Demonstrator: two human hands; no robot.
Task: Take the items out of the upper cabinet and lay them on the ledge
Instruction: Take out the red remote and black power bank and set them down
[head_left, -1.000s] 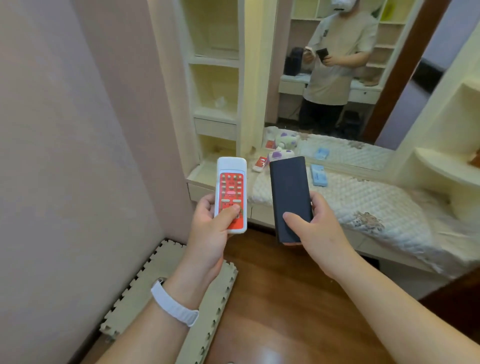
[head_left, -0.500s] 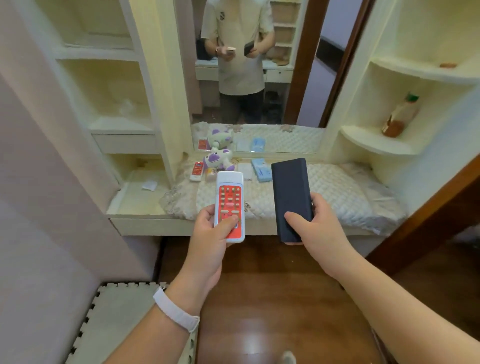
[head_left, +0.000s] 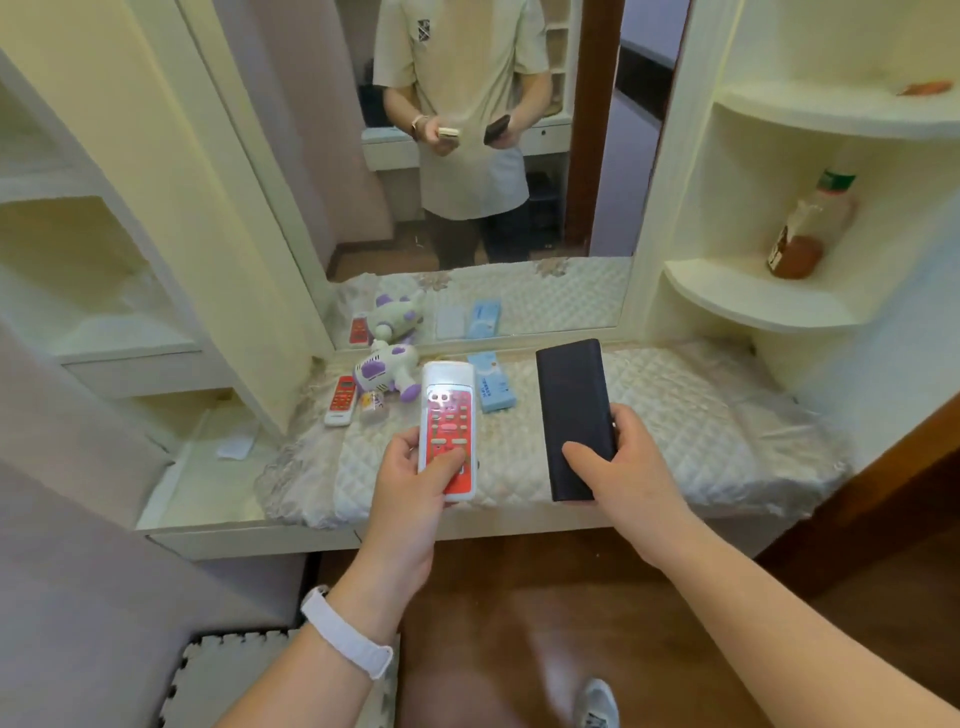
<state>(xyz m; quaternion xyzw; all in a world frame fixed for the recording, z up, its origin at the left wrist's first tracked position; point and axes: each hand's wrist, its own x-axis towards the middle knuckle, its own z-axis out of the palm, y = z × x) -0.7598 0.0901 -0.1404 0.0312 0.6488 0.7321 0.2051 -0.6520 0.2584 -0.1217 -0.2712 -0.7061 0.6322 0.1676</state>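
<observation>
Now nearer ledge (head_left: 205, 499), left hand (head_left: 410, 496) w/ remote (head_left: 448, 413), right hand (head_left: 626, 470) w/ pwr bank (head_left: 571, 400)

We hold a white remote (head_left: 448, 431) with a red button face in our left hand (head_left: 410, 496), its top toward 12 o'clock and our thumb across its lower keys, over the quilt-covered ledge (head_left: 208, 488). At its 3 o'clock, apart from it, our right hand (head_left: 623, 467) grips the lower end of a flat black block (head_left: 571, 410). On the ledge, from the white remote's 10 to 1 o'clock, lie a smaller red remote (head_left: 343, 400), a purple-and-white plush toy (head_left: 387, 366) and a light blue packet (head_left: 491, 382).
</observation>
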